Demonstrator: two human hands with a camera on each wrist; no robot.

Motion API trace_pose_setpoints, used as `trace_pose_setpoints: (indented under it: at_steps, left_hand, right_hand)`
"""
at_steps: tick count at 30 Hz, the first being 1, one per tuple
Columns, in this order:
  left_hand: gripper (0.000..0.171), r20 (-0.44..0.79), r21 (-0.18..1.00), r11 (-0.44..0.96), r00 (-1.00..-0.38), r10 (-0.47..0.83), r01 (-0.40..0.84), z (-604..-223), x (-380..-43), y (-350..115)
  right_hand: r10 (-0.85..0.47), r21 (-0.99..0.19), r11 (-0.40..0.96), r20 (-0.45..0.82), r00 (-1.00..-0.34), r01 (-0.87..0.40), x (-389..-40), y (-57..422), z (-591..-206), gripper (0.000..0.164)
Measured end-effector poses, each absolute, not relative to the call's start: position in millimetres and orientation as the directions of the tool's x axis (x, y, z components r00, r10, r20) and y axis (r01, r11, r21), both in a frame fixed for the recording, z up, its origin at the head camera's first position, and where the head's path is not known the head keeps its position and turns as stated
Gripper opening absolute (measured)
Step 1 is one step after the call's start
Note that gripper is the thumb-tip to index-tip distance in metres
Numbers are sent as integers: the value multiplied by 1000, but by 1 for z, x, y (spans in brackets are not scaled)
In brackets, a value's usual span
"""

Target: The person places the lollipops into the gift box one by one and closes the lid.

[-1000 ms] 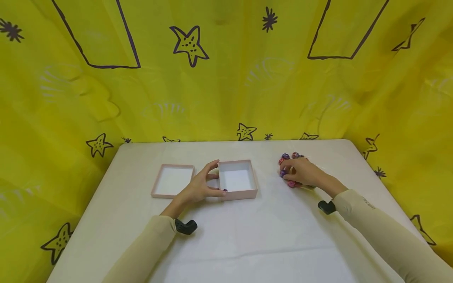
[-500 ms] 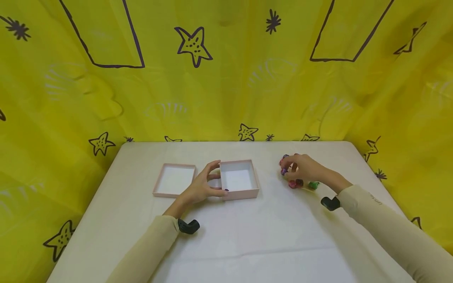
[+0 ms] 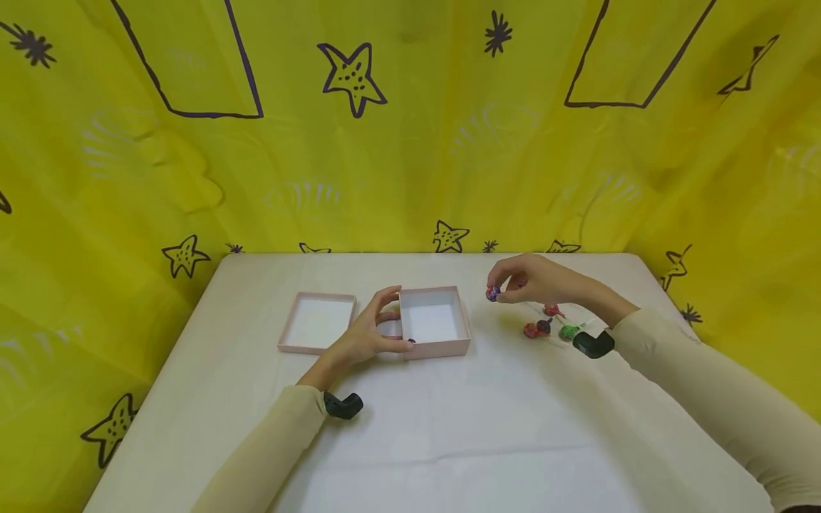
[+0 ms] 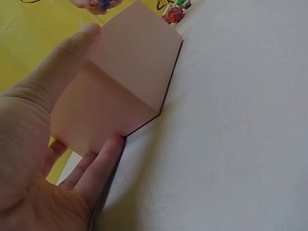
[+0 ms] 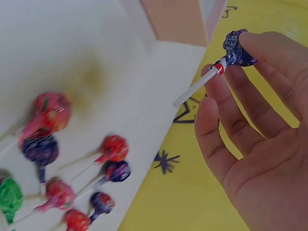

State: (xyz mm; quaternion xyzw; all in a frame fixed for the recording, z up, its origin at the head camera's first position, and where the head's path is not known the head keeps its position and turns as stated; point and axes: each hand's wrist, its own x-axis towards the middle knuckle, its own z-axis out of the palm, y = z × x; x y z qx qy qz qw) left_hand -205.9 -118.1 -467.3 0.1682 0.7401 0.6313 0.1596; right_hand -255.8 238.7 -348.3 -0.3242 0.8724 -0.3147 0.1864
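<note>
In the head view my left hand (image 3: 359,338) holds the left side of a pink open box (image 3: 442,349) with a white inside. Its thumb lies at the near corner and its fingers spread along the left wall. A small dark purple thing shows beside the thumb tip, mostly hidden. My right hand (image 3: 545,279) is raised to the right of the box, pinching a purple-wrapped lollipop (image 5: 236,49) by its head. The white stick points away from the palm in the right wrist view. Several lollipops lie below, among them a green one (image 3: 568,332) and a red one (image 3: 530,330).
The shallow pink lid (image 3: 298,349) lies with its white inside up, left of the box. White cloth (image 3: 449,427) covers the table. Yellow curtains (image 3: 410,142) with star drawings stand behind and at both sides.
My right hand has picked up the purple lollipop from the pile and lifted it left, towards the box. More of the remaining lollipops are uncovered. The left hand stays on the box.
</note>
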Motion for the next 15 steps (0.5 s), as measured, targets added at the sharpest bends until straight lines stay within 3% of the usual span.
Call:
trace_pose_setpoints:
  at_steps: [15]
  left_hand:
    - [109,-27,990,134,-898,439,35,-470,-207,-118]
  right_hand:
    - [-764,-720,508,-122,-634,-473,-266,154,-352,15]
